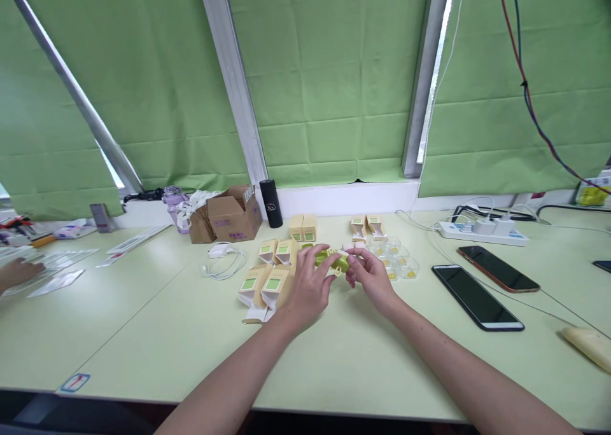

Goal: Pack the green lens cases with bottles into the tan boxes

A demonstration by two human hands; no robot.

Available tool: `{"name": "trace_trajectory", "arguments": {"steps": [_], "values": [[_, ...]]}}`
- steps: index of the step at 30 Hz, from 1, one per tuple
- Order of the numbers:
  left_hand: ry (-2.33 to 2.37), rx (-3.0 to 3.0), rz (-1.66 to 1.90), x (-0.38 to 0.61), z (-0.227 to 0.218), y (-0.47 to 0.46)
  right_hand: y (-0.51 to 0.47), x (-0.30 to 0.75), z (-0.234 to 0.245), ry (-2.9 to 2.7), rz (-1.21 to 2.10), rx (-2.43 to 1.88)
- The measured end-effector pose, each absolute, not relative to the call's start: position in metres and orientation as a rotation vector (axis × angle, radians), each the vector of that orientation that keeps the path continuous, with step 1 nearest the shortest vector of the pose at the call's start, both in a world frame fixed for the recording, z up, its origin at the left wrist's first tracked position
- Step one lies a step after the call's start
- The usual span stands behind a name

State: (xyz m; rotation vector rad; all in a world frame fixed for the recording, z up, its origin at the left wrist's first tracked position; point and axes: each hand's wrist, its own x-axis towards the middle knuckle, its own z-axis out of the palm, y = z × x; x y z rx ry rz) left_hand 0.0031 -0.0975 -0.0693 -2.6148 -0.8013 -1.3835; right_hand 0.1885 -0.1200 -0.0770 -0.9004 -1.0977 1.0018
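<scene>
Between both hands, above the table, is a small yellow-green plastic item (340,261) with a little loop at its lower edge; its exact kind I cannot make out. My left hand (310,279) grips its left end with bent fingers, and my right hand (370,273) pinches its right end. Just left of my left hand stand several small tan cartons (261,282) with green labels, the front ones with flaps open. Right of my right hand lie several clear round plastic cups (409,267) with yellow bits inside.
Farther back are two closed cartons (302,227), two open cartons (367,225), a brown cardboard box (233,215) and a black bottle (271,204). A white charger cable (224,260) lies left. Rightward are two phones (477,295), a power strip (484,231) and a mouse (589,346). Another person's hand (21,271) rests far left.
</scene>
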Motion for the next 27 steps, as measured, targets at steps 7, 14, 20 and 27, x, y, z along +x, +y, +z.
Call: {"name": "trace_trajectory", "arguments": {"steps": [7,14,20,27], "values": [[-0.704,-2.602,-1.241,0.003,-0.069,-0.099,-0.121,0.185,-0.079,-1.078,1.056,-0.908],[-0.700,-2.562,-1.262,0.001,-0.072,-0.095,-0.122,0.186,-0.079,-1.151,1.063,-0.924],[-0.770,-2.582,-1.382,0.001,-0.074,-0.092,-0.127,0.199,-0.071,-1.363,0.700,-1.135],[-1.070,-2.661,-1.705,0.003,-0.075,-0.088,-0.138,0.229,-0.046,-1.617,-0.193,-1.819]]}}
